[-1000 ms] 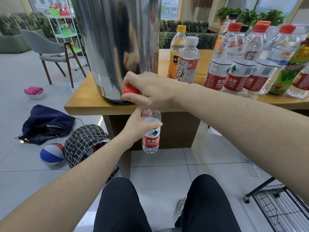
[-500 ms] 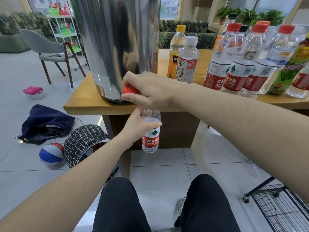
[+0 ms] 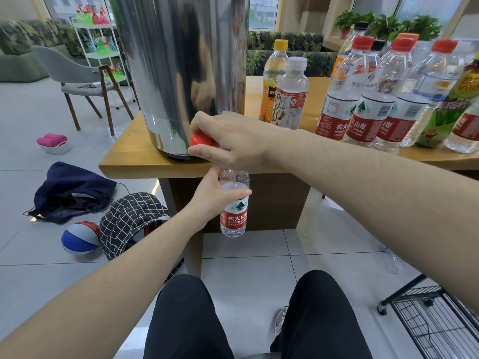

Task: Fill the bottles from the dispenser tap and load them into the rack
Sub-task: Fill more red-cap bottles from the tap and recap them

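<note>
Below the worktop (image 3: 145, 164) edge, left hand (image 3: 215, 198) grip wrapped round upright bottle (image 3: 234, 211), long axis vertical, mouth hidden under right hand (image 3: 233, 143). Right fingers curled on red tap lever (image 3: 201, 140) of steel dispenser (image 3: 181, 73). Water near shoulder. Rack (image 3: 435, 325) lies low right, nearer right arm.

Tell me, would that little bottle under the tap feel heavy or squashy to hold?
Probably light: the bottle is small and looks only partly full. Its thin clear plastic likely dents under the left hand. With no cap visible, squeezing could spill water.
</note>
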Motion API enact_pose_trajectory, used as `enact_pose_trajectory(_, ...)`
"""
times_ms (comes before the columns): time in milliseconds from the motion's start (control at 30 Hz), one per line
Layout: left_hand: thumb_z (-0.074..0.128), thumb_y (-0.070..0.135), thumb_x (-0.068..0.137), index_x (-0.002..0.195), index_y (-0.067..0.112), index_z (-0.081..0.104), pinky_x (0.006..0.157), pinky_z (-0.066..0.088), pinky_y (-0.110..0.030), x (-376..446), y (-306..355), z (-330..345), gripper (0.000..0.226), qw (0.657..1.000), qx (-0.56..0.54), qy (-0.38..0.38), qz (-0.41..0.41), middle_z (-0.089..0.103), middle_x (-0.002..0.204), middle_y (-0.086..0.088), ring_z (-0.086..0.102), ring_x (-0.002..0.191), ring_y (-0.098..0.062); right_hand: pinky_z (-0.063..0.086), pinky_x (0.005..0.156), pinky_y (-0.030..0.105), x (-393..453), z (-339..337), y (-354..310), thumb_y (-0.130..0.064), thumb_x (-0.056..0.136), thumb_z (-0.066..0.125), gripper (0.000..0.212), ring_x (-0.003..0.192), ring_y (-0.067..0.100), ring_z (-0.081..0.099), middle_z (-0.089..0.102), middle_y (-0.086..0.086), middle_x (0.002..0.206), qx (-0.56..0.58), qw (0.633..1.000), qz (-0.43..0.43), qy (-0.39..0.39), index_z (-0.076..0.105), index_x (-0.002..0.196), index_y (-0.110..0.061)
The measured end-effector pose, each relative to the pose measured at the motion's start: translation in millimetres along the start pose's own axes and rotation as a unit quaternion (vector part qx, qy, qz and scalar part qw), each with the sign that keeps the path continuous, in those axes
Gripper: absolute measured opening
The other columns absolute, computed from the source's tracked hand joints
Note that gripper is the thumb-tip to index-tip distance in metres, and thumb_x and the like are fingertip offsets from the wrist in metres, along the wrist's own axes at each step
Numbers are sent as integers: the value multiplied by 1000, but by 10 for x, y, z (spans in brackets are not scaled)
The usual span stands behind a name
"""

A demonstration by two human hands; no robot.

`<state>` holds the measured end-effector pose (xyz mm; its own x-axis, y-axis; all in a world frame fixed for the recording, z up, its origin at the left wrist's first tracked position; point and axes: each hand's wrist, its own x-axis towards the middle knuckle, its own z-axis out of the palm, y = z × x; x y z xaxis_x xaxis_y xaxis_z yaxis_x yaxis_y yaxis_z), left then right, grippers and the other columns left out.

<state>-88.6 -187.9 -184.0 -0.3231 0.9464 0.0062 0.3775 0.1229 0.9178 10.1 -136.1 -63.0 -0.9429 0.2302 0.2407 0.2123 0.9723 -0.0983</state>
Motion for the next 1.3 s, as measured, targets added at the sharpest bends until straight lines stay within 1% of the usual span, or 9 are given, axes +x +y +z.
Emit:
enact_pose_trajectory(100,84,30,79,146,25,38,105,49,-46,-1,0,1,81,1000,0,2,-2,52,145,-1,53,130,-24,29,68,10,-3,-1,-2,-49,103,40,39,89,9,47,51,-6,103,0,1000,-1,1,38,128,-20)
enact_pose_trajectory(367,83,30,80,145,26,37,101,48,-40,10,0,8,79,1000,0,1,-1,51,145,0,53,129,-23,28,69,9,-16,1,-1,-49,103,41,38,90,8,46,49,-8,103,0,1000,0,2,38,128,-20)
enact_pose_trajectory(800,84,28,79,144,26,40,104,49,-46,20,-43,10,79,1000,-19,0,7,53,143,1,54,128,-23,28,69,10,-10,9,11,-49,103,41,38,88,10,46,50,-7,102,3,1000,-8,4,39,127,-20)
enact_pose_trajectory(867,84,27,79,142,25,41,102,50,-43,22,-42,8,76,1000,-22,1,9,54,141,1,55,126,-22,28,68,9,-10,6,20,-49,103,40,38,88,10,47,51,-7,101,0,1000,-13,8,39,127,-20)
enact_pose_trajectory(1000,83,27,80,140,25,42,92,49,-33,30,-44,12,73,1000,-21,3,13,56,138,2,56,122,-18,29,69,9,-7,-2,41,-49,103,40,37,87,10,46,50,-8,100,3,1000,-28,11,39,126,-20)
enact_pose_trajectory(1133,82,26,81,140,24,44,91,49,-31,26,-56,23,70,1000,-22,5,20,58,134,3,57,119,-17,28,69,9,-6,12,73,-50,103,40,39,88,10,48,51,-7,101,-1,999,-41,11,38,127,-21)
enact_pose_trajectory(1233,83,27,80,139,23,46,89,49,-29,34,-79,27,69,999,-21,6,25,59,129,5,57,117,-15,31,74,17,-7,20,95,-50,103,41,40,88,11,49,52,-7,101,-6,998,-55,13,39,128,-20)
enact_pose_trajectory(1300,84,26,79,137,22,48,84,50,-24,41,-85,25,68,999,-23,8,29,61,124,8,59,115,-13,32,78,20,-8,18,106,-50,103,41,40,88,11,49,53,-7,101,-9,998,-62,13,40,128,-19)
